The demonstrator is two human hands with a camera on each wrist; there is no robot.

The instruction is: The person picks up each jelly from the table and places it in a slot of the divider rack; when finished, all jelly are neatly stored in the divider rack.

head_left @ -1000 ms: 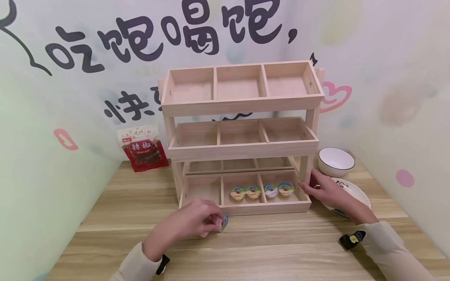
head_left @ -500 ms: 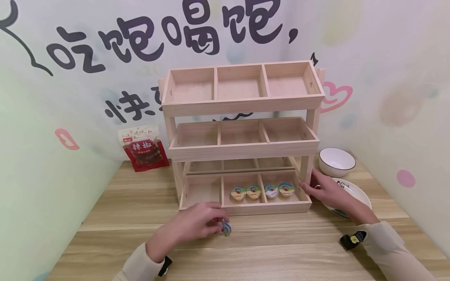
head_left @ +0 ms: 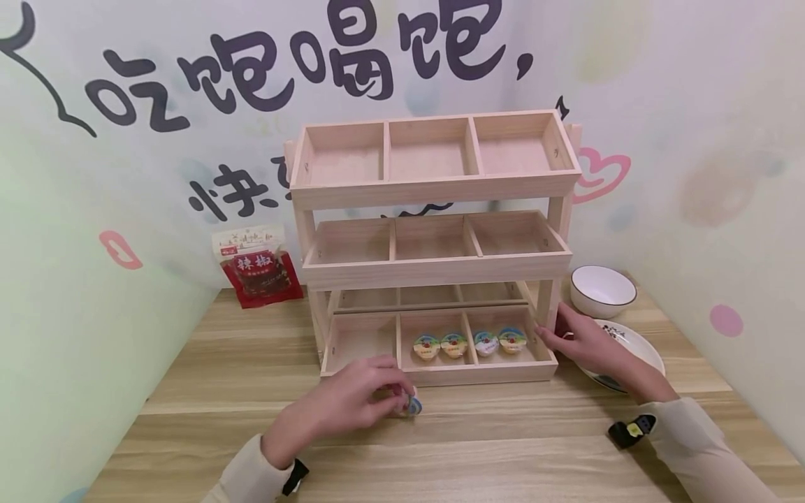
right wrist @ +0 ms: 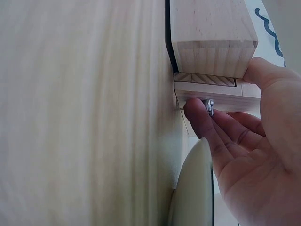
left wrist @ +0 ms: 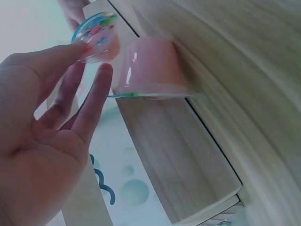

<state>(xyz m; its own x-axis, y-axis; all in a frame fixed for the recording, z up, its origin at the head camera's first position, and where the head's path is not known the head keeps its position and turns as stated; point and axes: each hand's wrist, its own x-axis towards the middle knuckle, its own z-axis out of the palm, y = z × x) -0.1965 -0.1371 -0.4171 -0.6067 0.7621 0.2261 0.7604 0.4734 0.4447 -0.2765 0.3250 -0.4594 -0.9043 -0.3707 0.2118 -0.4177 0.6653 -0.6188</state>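
In the left wrist view, a small jelly cup (left wrist: 99, 35) with a blue-rimmed printed lid is pinched at the fingertips of my left hand (left wrist: 51, 108). Close beside it, by the table, is a second, pink jelly cup (left wrist: 153, 66); its exact resting position is unclear. In the head view my left hand (head_left: 352, 397) is just in front of the bottom tray of a three-tier wooden rack (head_left: 434, 190). My right hand (head_left: 585, 341) grips the rack's lower right end, thumb against the tray, fingers by the post. Two jelly cups (head_left: 440, 346) occupy the middle bottom compartment, two more (head_left: 499, 341) the right one.
A white bowl (head_left: 602, 288) and a patterned plate (head_left: 635, 344) stand right of the rack, the plate partly under my right forearm. A red chili packet (head_left: 259, 269) leans against the wall at back left. Wood-grain tabletop (head_left: 478, 447) stretches in front.
My left hand has shifted slightly right along the front of the bottom tray, with jelly cup at its fingertips. The right hand stays at the rack's end.
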